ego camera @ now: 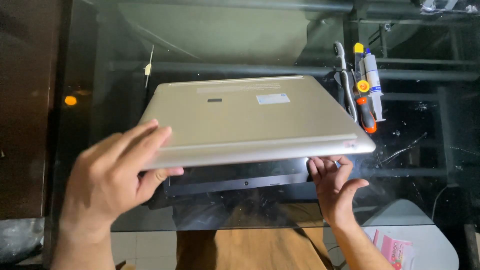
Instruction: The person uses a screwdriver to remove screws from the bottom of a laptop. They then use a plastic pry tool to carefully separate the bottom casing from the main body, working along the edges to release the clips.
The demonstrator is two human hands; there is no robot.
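A silver laptop (pixel 250 120) is held upside down over a glass table (pixel 425 150), its flat underside facing up and its near edge raised above the glass. The left hand (pixel 112 180) grips the near left corner: four fingers lie close together across the top of the underside, and the thumb (pixel 160 175) is tucked beneath the edge, so the corner is pinched between them. The right hand (pixel 335 187) is under the near right corner, palm turned up, its fingers (pixel 325 165) slightly spread and pressing against the lower face of the machine; the thumb points right, away from the fingers. Below the raised edge a dark screen bezel with a small camera dot (pixel 246 183) shows, either the lid hanging open or its reflection in the glass; which one cannot be told.

On the far right of the table, just beside the right edge of the laptop, lies a small cluster of tools: a white toothbrush (pixel 345 85), a screwdriver with an orange handle (pixel 366 115) and a white syringe (pixel 374 85). At the near right, beneath the table, sits a pink box (pixel 396 250)
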